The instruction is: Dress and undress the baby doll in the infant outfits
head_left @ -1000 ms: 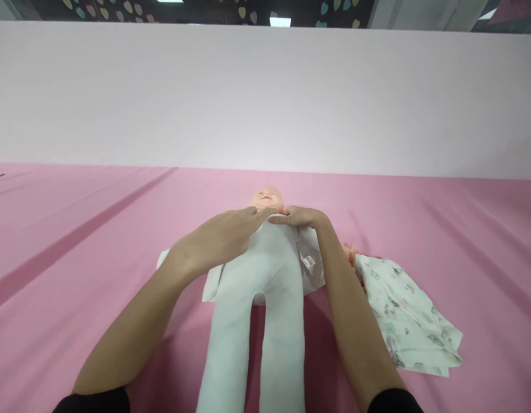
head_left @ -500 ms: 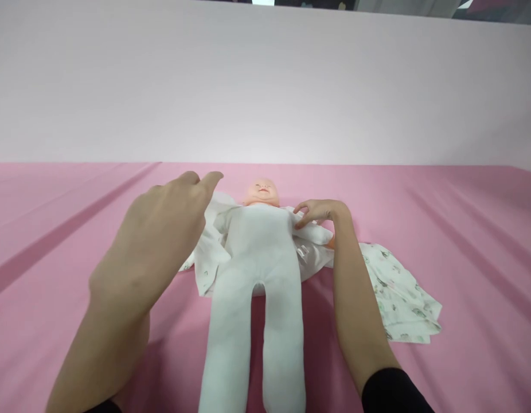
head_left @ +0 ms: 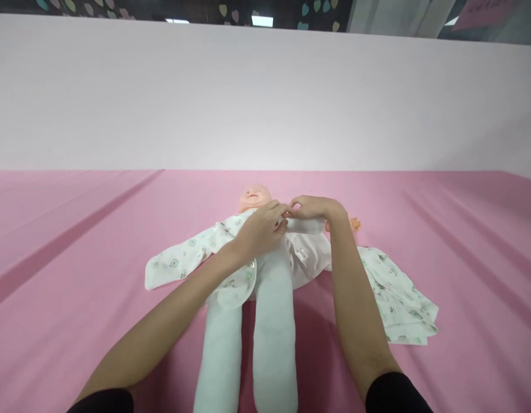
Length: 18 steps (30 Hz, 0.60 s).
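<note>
A baby doll (head_left: 272, 321) with a white cloth body lies on its back, its head (head_left: 253, 197) at the far end. The printed left side of a white baby shirt (head_left: 235, 284) lies across its torso, with one sleeve stretched out to the left. My left hand (head_left: 265, 226) is closed at the doll's chest on the shirt's edge, which its fingers mostly hide. Beside it, my right hand (head_left: 311, 207) bends over the doll's right-side arm (head_left: 306, 225). Its fingertips are pinched against those of my left hand; what they hold is hidden.
A pink sheet (head_left: 76, 321) covers the surface. The shirt's other printed sleeve (head_left: 398, 298) lies to the right, partly behind my forearm. A white panel (head_left: 265, 97) rises along the back edge.
The shirt's left side has come over the doll's torso, printed face up. My left hand has moved right to meet my right hand, whose fingers have drawn together. The camera view tilted up slightly.
</note>
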Each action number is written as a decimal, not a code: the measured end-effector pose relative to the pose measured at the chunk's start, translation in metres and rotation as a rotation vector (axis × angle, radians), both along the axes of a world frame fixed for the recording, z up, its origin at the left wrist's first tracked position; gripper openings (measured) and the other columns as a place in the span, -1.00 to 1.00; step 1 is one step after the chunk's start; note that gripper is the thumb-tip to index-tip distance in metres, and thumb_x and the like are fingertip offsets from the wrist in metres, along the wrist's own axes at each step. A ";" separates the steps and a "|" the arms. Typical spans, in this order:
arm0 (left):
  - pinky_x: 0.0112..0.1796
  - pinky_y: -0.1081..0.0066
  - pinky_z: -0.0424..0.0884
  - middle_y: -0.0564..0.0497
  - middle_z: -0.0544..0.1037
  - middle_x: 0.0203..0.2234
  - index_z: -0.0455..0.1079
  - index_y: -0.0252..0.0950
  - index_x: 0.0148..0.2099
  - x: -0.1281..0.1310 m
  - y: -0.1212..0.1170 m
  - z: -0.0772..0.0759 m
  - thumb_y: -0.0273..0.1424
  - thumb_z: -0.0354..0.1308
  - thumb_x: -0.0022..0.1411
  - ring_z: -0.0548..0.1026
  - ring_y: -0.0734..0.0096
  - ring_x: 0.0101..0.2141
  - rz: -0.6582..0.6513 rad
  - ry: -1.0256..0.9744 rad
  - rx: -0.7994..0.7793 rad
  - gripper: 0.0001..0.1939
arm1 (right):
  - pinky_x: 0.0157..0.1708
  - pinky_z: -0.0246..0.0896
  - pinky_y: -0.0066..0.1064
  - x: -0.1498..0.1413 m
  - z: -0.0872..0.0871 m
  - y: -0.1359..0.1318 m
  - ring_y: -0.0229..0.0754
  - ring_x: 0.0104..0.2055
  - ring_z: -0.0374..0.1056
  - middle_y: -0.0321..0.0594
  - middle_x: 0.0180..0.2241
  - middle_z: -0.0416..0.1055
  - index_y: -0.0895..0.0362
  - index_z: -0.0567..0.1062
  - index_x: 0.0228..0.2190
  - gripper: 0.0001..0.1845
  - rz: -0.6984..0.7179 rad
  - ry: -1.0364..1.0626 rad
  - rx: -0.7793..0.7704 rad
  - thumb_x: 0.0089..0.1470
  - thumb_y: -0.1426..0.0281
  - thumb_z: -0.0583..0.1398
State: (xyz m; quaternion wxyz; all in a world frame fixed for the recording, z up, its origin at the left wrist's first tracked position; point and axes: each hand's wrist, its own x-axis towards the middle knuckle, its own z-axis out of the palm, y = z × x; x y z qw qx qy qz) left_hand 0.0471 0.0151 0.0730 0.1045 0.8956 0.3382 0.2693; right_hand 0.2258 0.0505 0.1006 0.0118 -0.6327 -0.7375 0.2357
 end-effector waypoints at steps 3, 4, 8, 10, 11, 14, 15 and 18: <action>-0.12 0.25 0.28 -0.14 0.37 -0.06 0.17 -0.33 0.11 0.013 0.014 -0.023 -0.46 0.06 0.11 0.35 0.21 -0.10 0.019 0.067 0.111 -0.52 | -0.25 0.21 -0.32 -0.003 0.015 -0.015 0.01 -0.06 0.31 -0.11 0.03 0.32 0.07 0.35 -0.03 -0.58 -0.039 -0.044 0.051 0.01 0.36 0.07; -0.10 0.22 0.26 -0.14 0.34 -0.01 0.11 -0.32 0.15 0.015 0.015 -0.026 -0.41 0.11 0.10 0.33 0.17 -0.07 0.008 0.107 0.140 -0.45 | -0.25 0.21 -0.32 -0.005 0.019 -0.021 -0.01 -0.05 0.30 -0.12 0.05 0.30 0.06 0.31 0.00 -0.54 -0.052 -0.048 0.067 0.01 0.40 0.05; -0.17 0.20 0.28 -0.11 0.42 -0.12 0.24 -0.32 0.02 0.019 0.017 -0.026 -0.13 0.12 0.11 0.34 0.12 -0.13 0.014 0.269 0.169 -0.50 | -0.31 0.23 -0.34 -0.024 0.030 -0.038 -0.04 -0.09 0.33 -0.12 0.03 0.31 0.05 0.22 0.07 -0.45 -0.048 -0.051 0.109 -0.01 0.47 0.01; -0.18 0.23 0.27 -0.12 0.44 -0.18 0.30 -0.34 -0.07 0.020 0.017 -0.024 -0.10 0.09 0.13 0.34 0.11 -0.14 0.008 0.312 0.171 -0.55 | -0.35 0.23 -0.35 -0.035 0.032 -0.042 -0.04 -0.13 0.35 -0.08 0.00 0.33 0.08 0.24 0.05 -0.46 -0.030 -0.040 0.099 -0.02 0.49 0.01; -0.18 0.24 0.27 -0.13 0.44 -0.18 0.31 -0.35 -0.09 0.020 0.018 -0.023 -0.11 0.08 0.15 0.34 0.12 -0.14 0.008 0.321 0.180 -0.58 | -0.35 0.23 -0.35 -0.038 0.033 -0.044 -0.03 -0.14 0.35 -0.07 -0.01 0.34 0.09 0.25 0.04 -0.47 -0.023 -0.025 0.099 -0.03 0.49 0.01; -0.19 0.25 0.27 -0.13 0.43 -0.19 0.30 -0.35 -0.09 0.020 0.019 -0.022 -0.18 0.05 0.18 0.36 0.15 -0.18 0.024 0.328 0.208 -0.64 | -0.29 0.25 -0.33 -0.024 0.037 -0.047 -0.05 -0.13 0.35 -0.06 -0.04 0.36 0.08 0.26 0.04 -0.46 -0.020 0.139 0.105 -0.03 0.51 0.03; -0.20 0.26 0.27 -0.12 0.43 -0.20 0.30 -0.34 -0.10 0.019 0.020 -0.021 -0.19 0.04 0.19 0.37 0.16 -0.20 0.034 0.323 0.206 -0.65 | -0.28 0.26 -0.33 -0.013 0.037 -0.047 -0.08 -0.14 0.36 -0.07 -0.06 0.38 0.07 0.25 0.04 -0.46 -0.026 0.242 0.115 -0.02 0.50 0.03; -0.26 0.30 0.29 -0.10 0.45 -0.23 0.29 -0.35 -0.12 0.018 0.020 -0.018 -0.17 -0.01 0.23 0.40 0.19 -0.23 0.068 0.272 0.158 -0.66 | -0.24 0.30 -0.33 0.025 0.028 -0.040 -0.18 -0.20 0.38 -0.12 -0.13 0.42 0.04 0.27 0.02 -0.51 -0.045 0.612 0.199 0.01 0.49 0.04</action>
